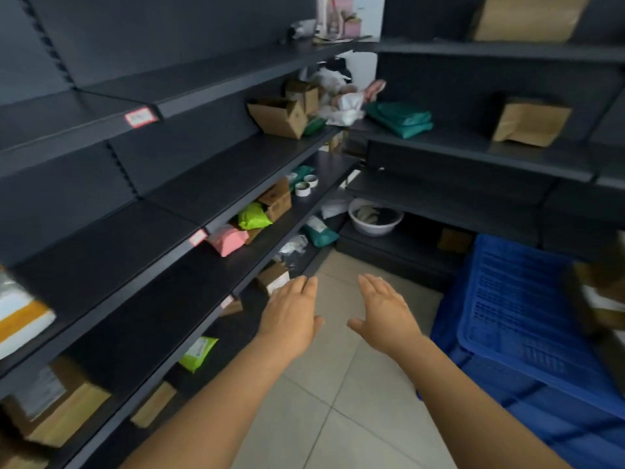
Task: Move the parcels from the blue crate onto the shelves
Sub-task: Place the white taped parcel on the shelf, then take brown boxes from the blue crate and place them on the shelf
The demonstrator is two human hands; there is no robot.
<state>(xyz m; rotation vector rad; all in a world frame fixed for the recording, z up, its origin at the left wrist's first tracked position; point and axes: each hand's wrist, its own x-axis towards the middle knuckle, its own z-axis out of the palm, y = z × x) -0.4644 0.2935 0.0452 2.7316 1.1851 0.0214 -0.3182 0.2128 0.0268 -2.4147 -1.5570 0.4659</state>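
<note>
Left hand (292, 311) and right hand (385, 309) stretched forward side by side over the tiled floor (324, 401), palms down, fingers straight and together, thumbs turned toward each other, nothing held in either. Fingertips aimed toward the corner where the two shelf runs meet.

To the right, close beside the right forearm: blue crate (527, 319), perforated walls, tilted, long axis running from near right away toward the back shelves. Brown parcels (598, 292) blurred at its far right edge; whether inside or just beside it cannot be told.

To the left, dark shelves (142, 265) receding toward the corner in several tiers. On one of the middle tiers: pink parcel (228, 240), lime-green parcel (252, 216), small cardboard box (275, 199), two tape rolls (306, 184) farther back. One tier down: teal mailer (319, 233), long axis pointing out toward the aisle. On a low tier: second lime-green mailer (198, 353), brown boxes (71, 411) at the near end. White and yellow parcel (20, 316) at the left edge, blurred.

Higher up near the corner: open cardboard box (280, 116) and a heap of white bags (338, 103). On the back shelves: folded teal bags (400, 118), brown paper parcel (531, 121), another brown parcel (527, 16) on the top tier. White basin (375, 218) on the lowest back shelf in the corner.

Pale square floor tiles, grey grout lines.
</note>
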